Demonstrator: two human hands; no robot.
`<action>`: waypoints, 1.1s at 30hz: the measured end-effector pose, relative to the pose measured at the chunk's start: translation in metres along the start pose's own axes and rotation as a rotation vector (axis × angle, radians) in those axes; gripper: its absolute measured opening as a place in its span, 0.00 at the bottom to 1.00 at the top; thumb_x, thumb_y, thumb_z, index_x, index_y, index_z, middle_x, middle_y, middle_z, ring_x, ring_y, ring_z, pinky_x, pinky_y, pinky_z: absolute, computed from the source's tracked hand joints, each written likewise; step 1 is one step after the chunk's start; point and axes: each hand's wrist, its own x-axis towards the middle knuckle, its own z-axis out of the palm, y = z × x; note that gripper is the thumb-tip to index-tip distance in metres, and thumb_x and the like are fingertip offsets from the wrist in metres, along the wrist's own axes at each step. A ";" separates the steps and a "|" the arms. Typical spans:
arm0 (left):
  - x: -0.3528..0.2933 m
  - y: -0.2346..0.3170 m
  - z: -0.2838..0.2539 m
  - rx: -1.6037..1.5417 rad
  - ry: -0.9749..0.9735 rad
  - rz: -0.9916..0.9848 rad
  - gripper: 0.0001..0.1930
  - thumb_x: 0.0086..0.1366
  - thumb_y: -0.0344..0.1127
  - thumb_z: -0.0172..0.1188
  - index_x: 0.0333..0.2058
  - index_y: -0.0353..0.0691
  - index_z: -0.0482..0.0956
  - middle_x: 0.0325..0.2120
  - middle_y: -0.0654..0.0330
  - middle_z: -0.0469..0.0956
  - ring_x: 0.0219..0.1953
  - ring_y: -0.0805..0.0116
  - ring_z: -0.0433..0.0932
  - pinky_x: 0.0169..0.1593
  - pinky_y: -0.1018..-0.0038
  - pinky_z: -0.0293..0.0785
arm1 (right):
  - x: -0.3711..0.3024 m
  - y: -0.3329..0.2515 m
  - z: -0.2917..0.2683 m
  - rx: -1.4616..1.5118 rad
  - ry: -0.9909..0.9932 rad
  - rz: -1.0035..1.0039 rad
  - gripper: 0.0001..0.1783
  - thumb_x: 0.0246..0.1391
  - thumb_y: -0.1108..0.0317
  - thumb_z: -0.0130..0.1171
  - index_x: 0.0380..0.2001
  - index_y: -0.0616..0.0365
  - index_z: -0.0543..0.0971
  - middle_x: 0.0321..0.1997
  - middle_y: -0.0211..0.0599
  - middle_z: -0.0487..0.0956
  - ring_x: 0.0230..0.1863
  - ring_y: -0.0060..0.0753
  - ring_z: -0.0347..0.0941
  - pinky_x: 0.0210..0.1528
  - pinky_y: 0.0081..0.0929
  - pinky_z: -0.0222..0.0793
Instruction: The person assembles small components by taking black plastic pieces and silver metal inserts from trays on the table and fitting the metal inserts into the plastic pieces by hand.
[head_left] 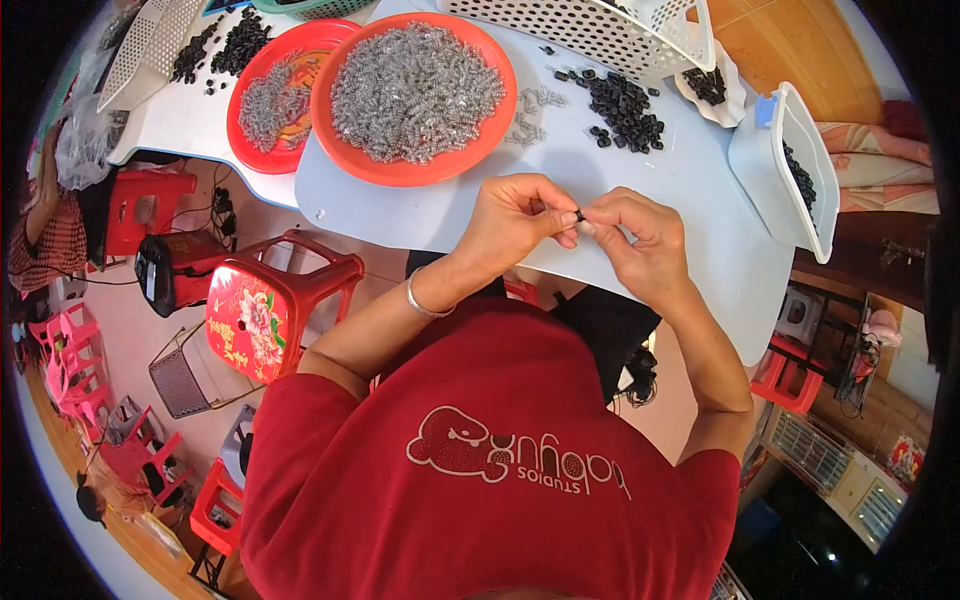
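My left hand (512,228) and my right hand (640,243) meet over the table's near edge, fingertips together. Between their thumbs and fingers is a small black plastic piece (580,215), mostly covered by the fingertips. Both hands are closed on it. Beyond them, a loose heap of small black plastic parts (625,110) lies on the pale blue tabletop (700,200). Left of that heap stands an orange-red round tray (412,172) full of small silvery coil springs (415,95). A few loose springs (530,115) are scattered beside its rim.
A red tray (245,150) with more springs sits partly under the orange-red one. White perforated baskets (600,40) stand at the back. A white bin (790,170) of black parts and a small white dish (735,95) are at right. A red stool (245,320) stands left below.
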 end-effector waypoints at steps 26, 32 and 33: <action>0.001 0.011 -0.001 0.031 -0.079 -0.103 0.05 0.61 0.22 0.60 0.36 0.32 0.78 0.29 0.57 0.80 0.31 0.70 0.81 0.36 0.75 0.80 | -0.018 0.044 -0.011 0.903 -0.069 0.551 0.10 0.57 0.67 0.61 0.33 0.64 0.77 0.30 0.36 0.79 0.29 0.24 0.75 0.36 0.24 0.75; 0.013 0.072 0.024 0.379 -0.056 0.185 0.13 0.62 0.23 0.58 0.46 0.32 0.79 0.32 0.62 0.78 0.31 0.74 0.79 0.38 0.78 0.77 | -0.039 0.071 -0.012 0.954 0.073 0.502 0.09 0.61 0.67 0.56 0.33 0.62 0.77 0.29 0.36 0.79 0.27 0.23 0.73 0.34 0.22 0.72; 0.026 0.088 0.024 0.579 -0.029 0.313 0.13 0.62 0.23 0.58 0.46 0.35 0.80 0.31 0.62 0.78 0.31 0.75 0.79 0.37 0.79 0.76 | -0.042 0.071 -0.011 0.911 0.076 0.454 0.08 0.61 0.68 0.56 0.33 0.62 0.77 0.29 0.36 0.79 0.27 0.23 0.73 0.33 0.21 0.72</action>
